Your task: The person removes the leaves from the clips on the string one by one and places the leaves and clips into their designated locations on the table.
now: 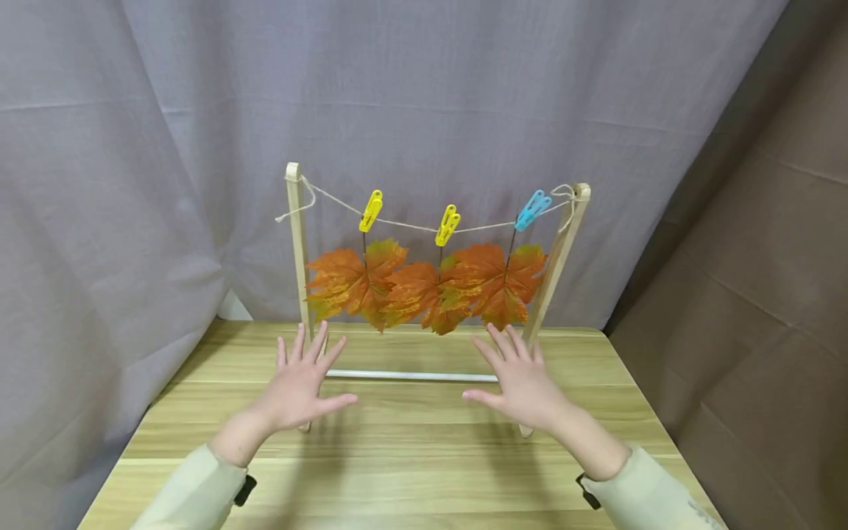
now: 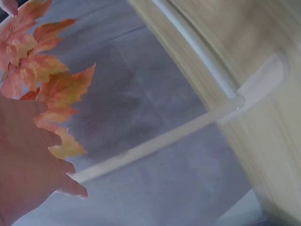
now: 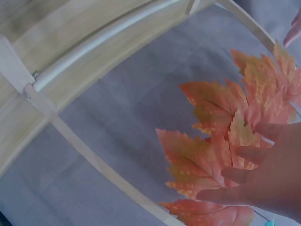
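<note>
Three orange maple leaves hang in a row: a left leaf (image 1: pixel 358 283), a middle leaf (image 1: pixel 424 294) and a right leaf (image 1: pixel 497 280). Two yellow clothespins (image 1: pixel 372 211) and a blue clothespin (image 1: pixel 533 210) clip their stems to a sagging string (image 1: pixel 411 225). The string is tied between the two posts of a wooden frame (image 1: pixel 559 254). My left hand (image 1: pixel 294 390), fingers spread, is held before the left post and grips nothing. Likewise spread and holding nothing, my right hand (image 1: pixel 530 390) is before the right post, below the right leaf.
A white rod (image 1: pixel 414 376) joins the frame's posts low down. The frame stands on a wood-grain table (image 1: pixel 411 471). Grey curtain (image 1: pixel 430 88) hangs behind it, and a brown curtain (image 1: pixel 748 294) lies along the right side.
</note>
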`<state>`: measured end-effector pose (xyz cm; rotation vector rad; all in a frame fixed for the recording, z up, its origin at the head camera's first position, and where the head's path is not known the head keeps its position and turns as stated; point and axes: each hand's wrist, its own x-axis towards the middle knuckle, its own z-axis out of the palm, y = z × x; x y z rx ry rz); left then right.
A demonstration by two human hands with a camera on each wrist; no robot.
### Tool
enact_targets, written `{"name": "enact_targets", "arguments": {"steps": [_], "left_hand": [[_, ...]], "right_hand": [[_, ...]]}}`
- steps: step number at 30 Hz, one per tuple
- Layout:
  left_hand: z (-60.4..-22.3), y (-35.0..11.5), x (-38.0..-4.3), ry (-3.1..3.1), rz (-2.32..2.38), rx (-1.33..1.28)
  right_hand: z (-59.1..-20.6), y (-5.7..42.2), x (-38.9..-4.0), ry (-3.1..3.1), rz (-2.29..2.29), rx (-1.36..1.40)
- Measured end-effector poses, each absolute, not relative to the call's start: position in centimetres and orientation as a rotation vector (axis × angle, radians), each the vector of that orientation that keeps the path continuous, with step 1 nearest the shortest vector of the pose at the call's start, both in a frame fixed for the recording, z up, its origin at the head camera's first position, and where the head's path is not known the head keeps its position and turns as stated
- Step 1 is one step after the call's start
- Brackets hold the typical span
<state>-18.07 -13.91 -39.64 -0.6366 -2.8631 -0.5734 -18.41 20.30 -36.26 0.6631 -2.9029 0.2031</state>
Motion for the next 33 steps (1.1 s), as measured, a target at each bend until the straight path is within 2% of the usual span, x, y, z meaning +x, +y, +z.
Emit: {"name": "enact_targets", "arguments": {"steps": [18, 33], "left_hand": [[-35.7, -16.7, -19.7, -2.854, -0.839, -0.501], [-32.1, -17.4, -21.2, -2.787, -1.103, -0.547]], "right_hand": [[-29.7, 20.5, -20.1, -2.984, 0.459, 0.729], [-25.0, 19.5, -21.6, -2.890, 1.095, 0.803]]}}
